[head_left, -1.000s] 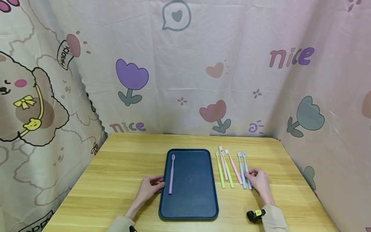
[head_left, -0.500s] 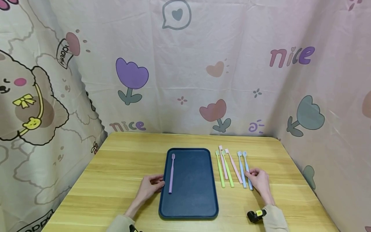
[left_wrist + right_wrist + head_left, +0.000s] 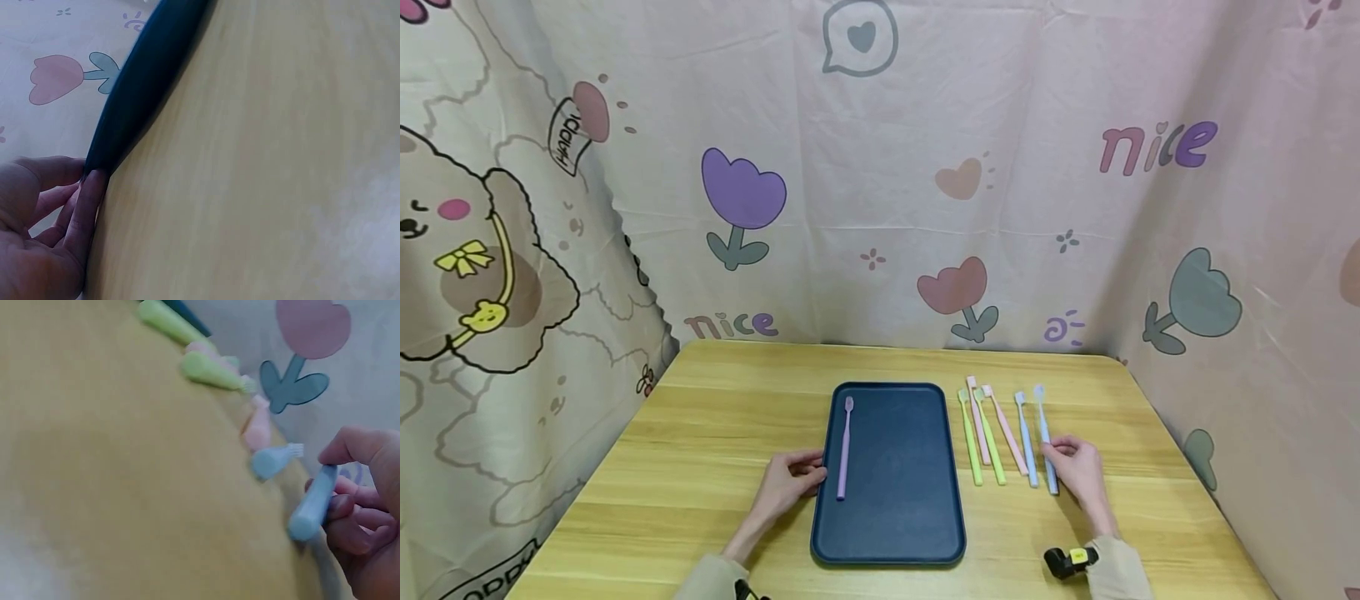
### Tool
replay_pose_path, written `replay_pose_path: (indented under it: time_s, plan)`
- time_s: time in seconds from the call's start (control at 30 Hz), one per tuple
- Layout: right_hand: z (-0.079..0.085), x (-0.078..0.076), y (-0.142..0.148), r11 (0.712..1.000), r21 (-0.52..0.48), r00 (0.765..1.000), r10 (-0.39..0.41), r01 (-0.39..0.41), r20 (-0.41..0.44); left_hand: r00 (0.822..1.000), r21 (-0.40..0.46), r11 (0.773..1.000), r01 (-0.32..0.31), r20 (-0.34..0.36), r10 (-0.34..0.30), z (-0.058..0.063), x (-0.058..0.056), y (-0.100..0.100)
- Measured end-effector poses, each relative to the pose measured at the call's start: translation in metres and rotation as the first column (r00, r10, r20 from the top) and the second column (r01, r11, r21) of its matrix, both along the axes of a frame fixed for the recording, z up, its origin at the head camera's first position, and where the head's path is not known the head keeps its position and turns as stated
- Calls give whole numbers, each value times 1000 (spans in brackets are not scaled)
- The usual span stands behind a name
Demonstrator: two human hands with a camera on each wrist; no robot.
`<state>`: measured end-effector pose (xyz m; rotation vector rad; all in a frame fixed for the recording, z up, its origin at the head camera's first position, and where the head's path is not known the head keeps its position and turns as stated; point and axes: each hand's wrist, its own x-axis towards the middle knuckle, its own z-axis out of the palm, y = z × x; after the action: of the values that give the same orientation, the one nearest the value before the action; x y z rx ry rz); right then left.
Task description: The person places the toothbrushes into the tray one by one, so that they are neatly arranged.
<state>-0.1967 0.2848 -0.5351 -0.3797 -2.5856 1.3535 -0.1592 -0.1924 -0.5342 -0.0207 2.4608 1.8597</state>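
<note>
My right hand (image 3: pixel 1078 467) pinches a blue toothbrush (image 3: pixel 1047 437) by its handle, with the bristle head pointing away. In the right wrist view its thumb and fingers close round the handle (image 3: pixel 312 506). A second blue toothbrush (image 3: pixel 1027 442) lies just to the left on the table. My left hand (image 3: pixel 786 492) grips the left rim of a dark blue tray (image 3: pixel 902 467); in the left wrist view, the thumb and fingers (image 3: pixel 84 209) meet at the tray edge. One purple toothbrush (image 3: pixel 844 454) lies lengthwise along the tray's left side.
Between the tray and the blue brushes lie two green toothbrushes (image 3: pixel 968 442) and two pink toothbrushes (image 3: pixel 1006 433), some crossing. All rest on a wooden table (image 3: pixel 737 400). A patterned curtain (image 3: pixel 850 208) hangs behind the table and along its sides.
My right hand has drawn the right-hand blue toothbrush slightly to the right, widening the gap from the other blue one. The left hand and tray have stayed in place.
</note>
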Motion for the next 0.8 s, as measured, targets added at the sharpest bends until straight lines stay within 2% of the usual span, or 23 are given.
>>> replay_pose_path:
  time_s: [0.1,0.23,0.5,0.8]
  plan:
    - [8,2,0,993,-120,999,23,-20,28,1000,0,1000,-1,0,1,0,0,0]
    - [19,4,-1,961,-268,995,80,-62,54,1000,1,1000,-1,-1,1,0,1,0]
    - [35,7,-10,925,-350,984,173,-146,49,1000,-8,1000,-3,1,3,-1,0,0]
    - [48,9,-32,883,-398,960,280,-248,24,1000,-9,1000,-12,-2,12,-3,-1,0]
